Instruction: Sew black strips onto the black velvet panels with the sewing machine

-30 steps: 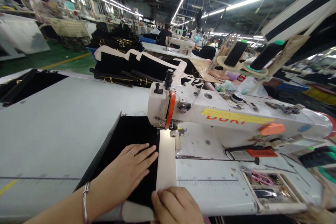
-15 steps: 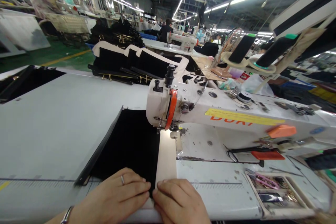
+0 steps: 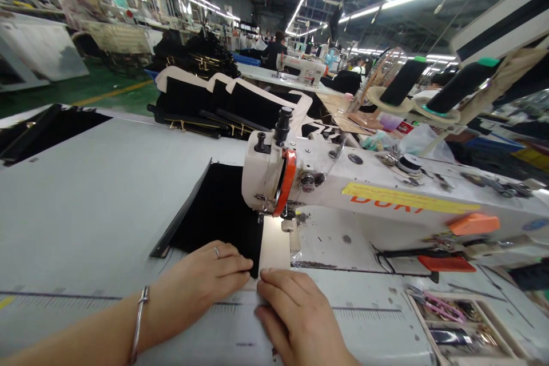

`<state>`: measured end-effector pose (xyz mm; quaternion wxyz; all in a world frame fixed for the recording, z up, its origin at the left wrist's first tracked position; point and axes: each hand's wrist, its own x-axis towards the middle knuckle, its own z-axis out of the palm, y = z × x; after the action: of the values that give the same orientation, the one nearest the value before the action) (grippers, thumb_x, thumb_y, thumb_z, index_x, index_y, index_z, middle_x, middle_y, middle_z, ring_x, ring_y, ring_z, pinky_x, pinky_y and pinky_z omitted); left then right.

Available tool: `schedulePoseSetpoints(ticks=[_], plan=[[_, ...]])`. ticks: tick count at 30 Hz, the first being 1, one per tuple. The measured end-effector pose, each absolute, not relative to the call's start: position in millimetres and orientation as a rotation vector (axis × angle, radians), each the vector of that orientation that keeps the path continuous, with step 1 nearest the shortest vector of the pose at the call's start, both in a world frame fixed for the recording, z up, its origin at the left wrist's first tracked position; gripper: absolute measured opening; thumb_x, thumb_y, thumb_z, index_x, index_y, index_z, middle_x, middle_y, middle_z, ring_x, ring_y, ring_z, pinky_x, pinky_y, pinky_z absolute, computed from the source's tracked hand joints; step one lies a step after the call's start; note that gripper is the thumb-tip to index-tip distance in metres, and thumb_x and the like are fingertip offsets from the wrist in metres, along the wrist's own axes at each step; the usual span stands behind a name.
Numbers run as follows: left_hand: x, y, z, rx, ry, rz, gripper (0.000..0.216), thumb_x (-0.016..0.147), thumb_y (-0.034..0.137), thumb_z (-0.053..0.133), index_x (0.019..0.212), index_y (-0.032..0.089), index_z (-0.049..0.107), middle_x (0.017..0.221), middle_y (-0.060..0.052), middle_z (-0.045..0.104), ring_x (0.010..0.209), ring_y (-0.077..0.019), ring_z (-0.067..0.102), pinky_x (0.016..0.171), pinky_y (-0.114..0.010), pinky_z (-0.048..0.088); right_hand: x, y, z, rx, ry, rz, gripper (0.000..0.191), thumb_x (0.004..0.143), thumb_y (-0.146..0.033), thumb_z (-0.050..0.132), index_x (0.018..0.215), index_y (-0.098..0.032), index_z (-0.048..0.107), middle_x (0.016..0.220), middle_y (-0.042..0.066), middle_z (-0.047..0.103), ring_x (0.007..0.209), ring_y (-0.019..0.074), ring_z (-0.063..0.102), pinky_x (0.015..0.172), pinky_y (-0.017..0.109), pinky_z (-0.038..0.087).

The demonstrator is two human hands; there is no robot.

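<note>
Black fabric panel (image 3: 214, 211) lies flat on the grey worktop (image 3: 86, 194), its far end tucked under the head of the white sewing machine (image 3: 386, 194), with a cream strip (image 3: 274, 243) running along its right edge and up to the needle area (image 3: 285, 220); the two pieces meet edge to edge, which is likely why both hands sit right at their near ends. Left hand (image 3: 206, 280), wearing a ring (image 3: 217, 251) and a bangle (image 3: 139, 320), rests palm down with fingers together on the near edge of the black panel, pressing rather than gripping, apparently to hold the cloth flat and square; right hand (image 3: 295, 314) lies just beside it, palm down too, fingertips on the near end of the cream strip, closed round nothing. A shallow tray (image 3: 454, 320) of small tools is set into the worktop to the right, within easy reach; dark thread cones (image 3: 403, 80) stand behind the machine; a stack of black and cream pieces (image 3: 223, 103) waits beyond the worktop's far edge.
</note>
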<state>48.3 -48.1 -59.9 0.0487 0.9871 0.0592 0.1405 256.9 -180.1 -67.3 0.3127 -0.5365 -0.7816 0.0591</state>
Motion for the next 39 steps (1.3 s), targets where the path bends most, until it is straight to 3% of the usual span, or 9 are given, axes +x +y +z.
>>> schedulePoseSetpoints(ticks=[16, 23, 39], plan=[[75, 13, -71, 3.016, 0.275, 0.415, 0.030, 0.092, 0.008, 0.056, 0.118, 0.020, 0.061, 0.124, -0.002, 0.067, 0.114, -0.0202, 0.058, 0.101, -0.036, 0.042, 269, -136, -62, -1.671, -2.104, 0.242, 0.043, 0.089, -0.024, 0.061, 0.132, -0.018, 0.058, 0.134, 0.006, 0.060, 0.119, 0.0248, 0.053, 0.107, 0.042, 0.044], [91, 30, -70, 2.971, 0.382, 0.538, 0.019, 0.091, 0.009, 0.060, 0.102, 0.021, 0.069, 0.110, 0.000, 0.072, 0.107, -0.0180, 0.062, 0.098, -0.031, 0.043, 271, -117, -62, -1.751, -2.119, 0.178, 0.045, 0.091, -0.028, 0.057, 0.135, -0.018, 0.056, 0.133, 0.007, 0.059, 0.115, 0.0267, 0.054, 0.103, 0.044, 0.045], [95, 29, -65, 2.942, 0.479, 0.579, 0.029, 0.088, 0.003, 0.055, 0.099, 0.023, 0.073, 0.109, 0.000, 0.074, 0.107, -0.0173, 0.064, 0.105, -0.031, 0.043, 268, -115, -69, -1.732, -2.027, 0.143, 0.044, 0.088, -0.027, 0.058, 0.131, -0.020, 0.058, 0.133, 0.008, 0.059, 0.120, 0.0273, 0.051, 0.106, 0.044, 0.041]])
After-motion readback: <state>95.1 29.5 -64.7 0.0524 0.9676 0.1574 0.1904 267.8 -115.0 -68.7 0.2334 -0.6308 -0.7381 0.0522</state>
